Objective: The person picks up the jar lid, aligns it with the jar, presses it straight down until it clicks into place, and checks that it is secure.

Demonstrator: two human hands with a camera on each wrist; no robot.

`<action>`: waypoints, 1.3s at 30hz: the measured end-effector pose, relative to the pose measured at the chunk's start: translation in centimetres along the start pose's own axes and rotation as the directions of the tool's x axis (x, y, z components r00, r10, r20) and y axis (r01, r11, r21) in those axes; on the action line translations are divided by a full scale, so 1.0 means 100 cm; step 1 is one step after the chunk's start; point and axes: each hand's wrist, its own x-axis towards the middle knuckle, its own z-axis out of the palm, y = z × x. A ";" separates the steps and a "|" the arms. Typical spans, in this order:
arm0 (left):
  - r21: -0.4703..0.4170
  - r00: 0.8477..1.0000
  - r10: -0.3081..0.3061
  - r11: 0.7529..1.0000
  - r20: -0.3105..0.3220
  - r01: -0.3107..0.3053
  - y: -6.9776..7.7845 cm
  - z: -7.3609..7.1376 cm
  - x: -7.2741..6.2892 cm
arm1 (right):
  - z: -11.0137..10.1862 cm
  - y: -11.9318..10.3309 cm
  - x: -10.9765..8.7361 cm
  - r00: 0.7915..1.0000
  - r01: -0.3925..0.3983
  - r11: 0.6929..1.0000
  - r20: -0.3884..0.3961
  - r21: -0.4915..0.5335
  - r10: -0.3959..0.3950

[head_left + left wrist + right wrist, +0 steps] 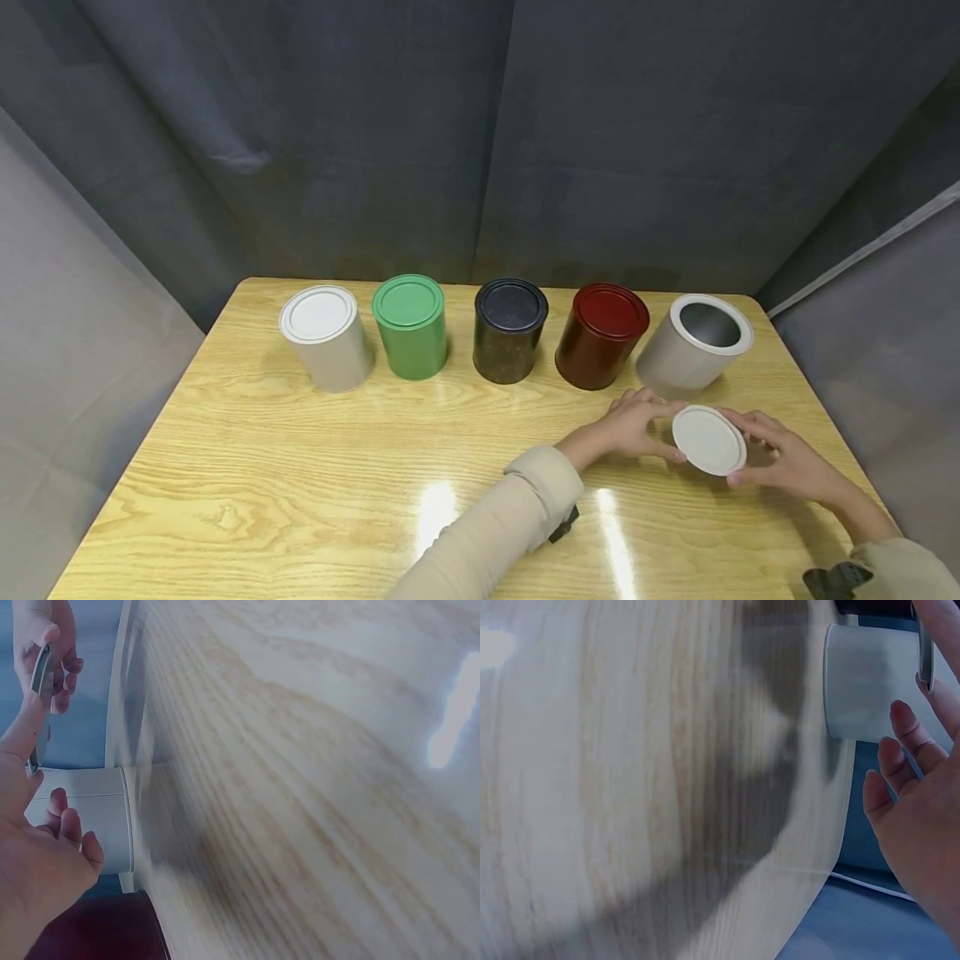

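Between both hands, above the table, a round white lid is held tilted. The left hand pinches its left edge with thumb and forefinger. On the opposite edge the right hand grips with its thumb and fingers. Just behind the lid stands an uncovered white can, its dark grey inside showing through the rim. In the left wrist view the lid appears edge-on between the two hands, with the white can beyond the left fingers. The right wrist view shows the same can past the right fingertips.
Along the back of the wooden table stand a lidded white can, a green can, a black can and a dark red can. Dark curtains hang right behind the table, and lighter fabric at the left.
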 end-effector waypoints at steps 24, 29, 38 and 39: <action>-0.015 0.997 0.063 0.998 -0.054 -0.064 0.008 -0.026 0.004 | -0.022 -0.016 0.010 0.999 0.023 1.000 -0.031 -0.020 -0.023; -0.046 0.993 0.101 0.994 -0.058 -0.104 0.011 -0.034 0.006 | -0.027 -0.019 0.011 0.999 0.027 1.000 -0.030 0.013 -0.027; -0.018 0.989 0.146 0.989 -0.031 -0.147 0.015 -0.046 0.011 | -0.037 -0.021 0.014 0.998 0.057 0.998 -0.041 0.031 -0.055; -0.010 0.987 0.154 0.988 -0.033 -0.155 0.016 -0.049 0.012 | -0.039 -0.021 0.015 0.997 0.059 0.998 -0.045 0.028 -0.058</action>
